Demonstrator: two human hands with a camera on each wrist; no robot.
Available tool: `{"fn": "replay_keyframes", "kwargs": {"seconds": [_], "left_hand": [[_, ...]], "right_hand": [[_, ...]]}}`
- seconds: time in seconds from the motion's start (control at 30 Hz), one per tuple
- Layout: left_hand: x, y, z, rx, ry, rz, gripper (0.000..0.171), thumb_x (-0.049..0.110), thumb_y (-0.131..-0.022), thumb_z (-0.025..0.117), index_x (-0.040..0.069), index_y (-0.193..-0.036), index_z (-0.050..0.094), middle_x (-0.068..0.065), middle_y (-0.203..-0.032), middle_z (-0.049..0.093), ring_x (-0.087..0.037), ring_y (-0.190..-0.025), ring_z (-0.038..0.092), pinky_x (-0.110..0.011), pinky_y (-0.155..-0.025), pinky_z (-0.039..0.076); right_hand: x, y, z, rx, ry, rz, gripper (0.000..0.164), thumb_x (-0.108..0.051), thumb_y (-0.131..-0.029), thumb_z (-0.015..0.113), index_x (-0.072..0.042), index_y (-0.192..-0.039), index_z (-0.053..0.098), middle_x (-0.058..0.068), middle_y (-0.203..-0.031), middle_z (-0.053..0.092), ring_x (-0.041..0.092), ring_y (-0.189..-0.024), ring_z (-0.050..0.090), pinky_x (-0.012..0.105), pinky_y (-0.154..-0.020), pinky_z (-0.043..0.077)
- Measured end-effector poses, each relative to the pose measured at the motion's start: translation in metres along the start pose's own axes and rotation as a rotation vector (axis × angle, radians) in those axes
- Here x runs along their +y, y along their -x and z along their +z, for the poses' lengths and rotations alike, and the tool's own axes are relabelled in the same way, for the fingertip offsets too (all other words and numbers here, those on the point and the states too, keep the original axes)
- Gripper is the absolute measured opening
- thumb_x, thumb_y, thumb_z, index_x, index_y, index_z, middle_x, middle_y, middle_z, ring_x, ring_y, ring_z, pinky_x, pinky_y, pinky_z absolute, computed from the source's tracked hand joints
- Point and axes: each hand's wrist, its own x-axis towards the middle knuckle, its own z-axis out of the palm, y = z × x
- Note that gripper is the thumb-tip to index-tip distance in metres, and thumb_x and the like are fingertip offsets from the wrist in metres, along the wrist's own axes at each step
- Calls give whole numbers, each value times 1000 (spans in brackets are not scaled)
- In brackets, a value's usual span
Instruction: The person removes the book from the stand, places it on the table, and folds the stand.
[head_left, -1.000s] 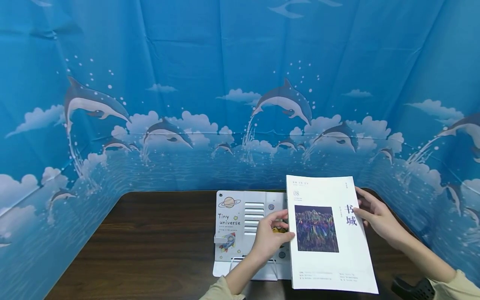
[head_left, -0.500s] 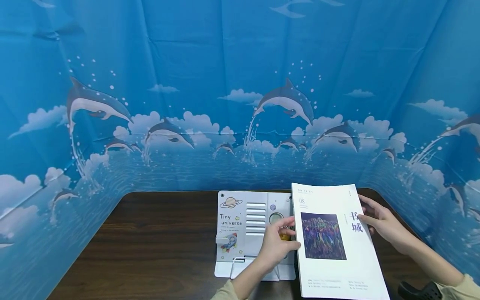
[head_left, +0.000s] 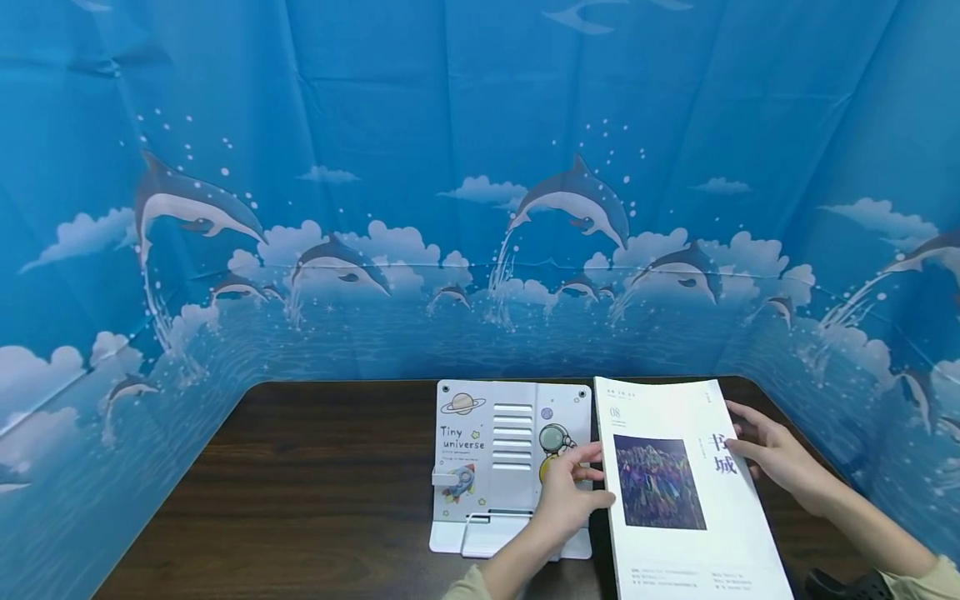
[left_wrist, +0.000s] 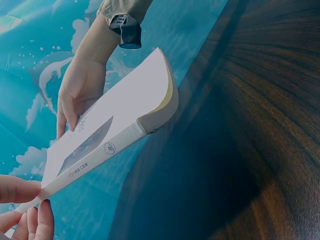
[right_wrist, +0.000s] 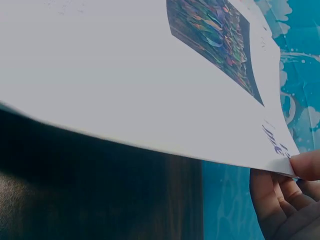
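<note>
I hold the book just right of the stand, my left hand pinching its spine, my right hand pinching the opposite edge. If my right pinch slackens, that bowed side could flop open.

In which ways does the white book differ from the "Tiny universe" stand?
The book is held by the left hand and right hand; the stand rests on the table. The book shows one dark picture; the stand shows a cartoon rocket and planet. The stand has slots; the book's cover has none. Both are mainly white.
</note>
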Motion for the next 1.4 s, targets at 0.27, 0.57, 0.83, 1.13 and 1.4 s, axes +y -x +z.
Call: {"fn": "replay_keyframes", "kwargs": {"seconds": [0.27,0.57,0.83,1.13,1.4], "left_hand": [[-7,-1,9,35,-20,-32,59,-16,-63,67,1,-119,56,-2,-103,59,-7,-82,53,-26,-71,50],[-14,1,16,50,-34,-80,61,-20,-61,66,1,-118,57,0,-102,57,-8,-82,52,-19,-64,50],[-22,5,25,70,-101,-61,62,-22,-58,67,-2,-115,57,0,-97,57,-6,-78,54,-19,-63,50],[-26,8,32,84,-188,7,62,-22,-58,64,0,-116,60,0,-96,55,-6,-76,55,-20,-64,50],[-32,10,43,123,-192,40,65,-23,-55,53,6,-112,64,-1,-98,56,-5,-76,51,-19,-67,47]], "right_hand": [[7,-1,-3,-35,-14,37,66,-18,-95,44,3,-144,5,22,-113,49,14,-80,59,32,-60,50],[19,-6,-4,-104,-54,88,66,-15,-95,44,5,-143,3,23,-114,51,17,-80,60,35,-62,51],[31,-7,-4,-141,-74,101,72,-13,-92,50,7,-142,2,21,-109,53,22,-82,63,38,-65,54],[39,-8,-8,-188,-106,79,74,-16,-93,49,6,-142,-1,18,-108,53,22,-81,63,40,-65,54],[45,-8,-7,-119,-40,118,72,-16,-92,52,7,-142,5,17,-105,56,20,-79,62,37,-63,53]]}}
